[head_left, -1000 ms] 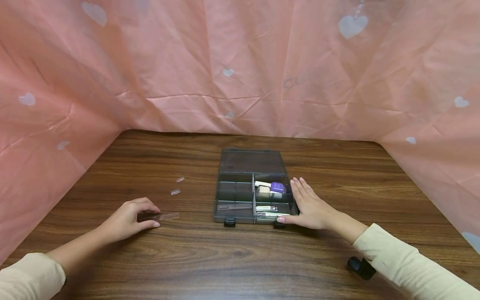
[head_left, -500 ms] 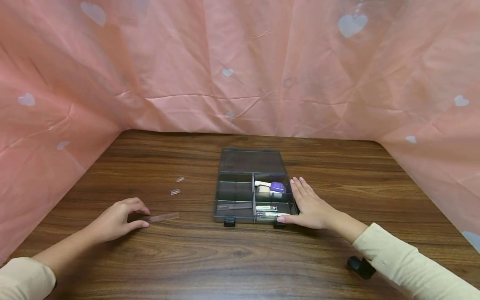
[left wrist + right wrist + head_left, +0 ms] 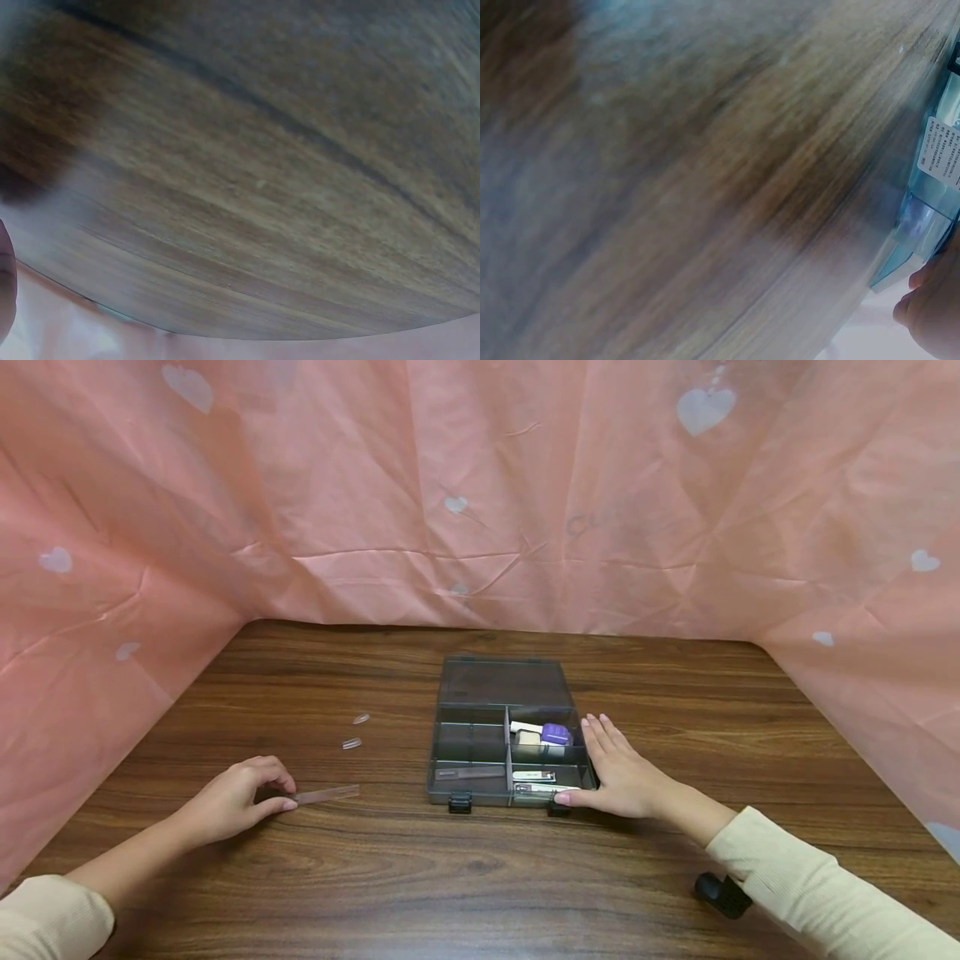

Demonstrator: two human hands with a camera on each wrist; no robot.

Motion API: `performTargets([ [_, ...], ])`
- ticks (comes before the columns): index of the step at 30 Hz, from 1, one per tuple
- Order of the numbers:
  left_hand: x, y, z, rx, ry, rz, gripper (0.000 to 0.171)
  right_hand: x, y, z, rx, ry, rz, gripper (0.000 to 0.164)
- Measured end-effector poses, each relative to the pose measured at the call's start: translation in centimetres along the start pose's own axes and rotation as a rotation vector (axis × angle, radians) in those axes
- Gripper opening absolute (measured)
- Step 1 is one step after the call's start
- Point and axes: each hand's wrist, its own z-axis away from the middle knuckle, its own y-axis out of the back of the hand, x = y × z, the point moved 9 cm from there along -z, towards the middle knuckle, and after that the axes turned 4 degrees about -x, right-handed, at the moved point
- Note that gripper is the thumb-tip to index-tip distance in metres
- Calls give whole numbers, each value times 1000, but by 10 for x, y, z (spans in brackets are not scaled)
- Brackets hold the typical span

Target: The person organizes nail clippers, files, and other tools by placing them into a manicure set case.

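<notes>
My left hand [image 3: 232, 802] rests low on the table at left, thumb and index fingertip pinching the left end of a thin translucent nail file [image 3: 328, 794]. Two clear nail tips [image 3: 352, 743] lie beyond it. My right hand [image 3: 630, 777] rests with straight fingers along the right side of a dark see-through organizer box [image 3: 468, 800], its thumb on the front edge near a latch. In the box are another nail file [image 3: 469, 772], nail clippers [image 3: 533, 776], and a purple bottle [image 3: 556, 734] beside a pale one [image 3: 528, 738]. The right wrist view shows a label [image 3: 941, 152] on the box.
The box lid [image 3: 501, 682] lies folded back behind it. A black object [image 3: 722, 895] sits by my right sleeve. Pink heart-print cloth [image 3: 480, 527] surrounds the wooden table [image 3: 465, 893] at the back and sides.
My left hand has slid left along the nail file to its end, while the file's right tip stays in place. The right hand and the box have not moved.
</notes>
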Motion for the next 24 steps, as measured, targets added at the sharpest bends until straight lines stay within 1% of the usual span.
performTargets([
  [7, 0, -2, -3, 0, 33, -10, 21, 0, 0, 0, 0, -1, 4, 113],
  [11, -1, -3, -7, -1, 57, 23, 19, 0, 0, 0, 2, -2, 5, 112],
  [13, 0, -4, -10, 2, 53, 53, 18, 1, -1, 0, 6, -4, 6, 113],
  [15, 2, -5, -12, 16, 34, 74, 18, 1, -1, 0, 8, -4, 6, 113],
  [18, 6, -5, -15, 48, -20, 84, 19, 2, -2, -1, 5, -9, 5, 113],
  [21, 11, -4, -15, 82, -70, 52, 21, 3, -2, -1, -2, -11, 5, 113],
  [24, 15, -3, -16, 95, -106, 21, 21, 3, -3, -2, -4, -10, 8, 113],
])
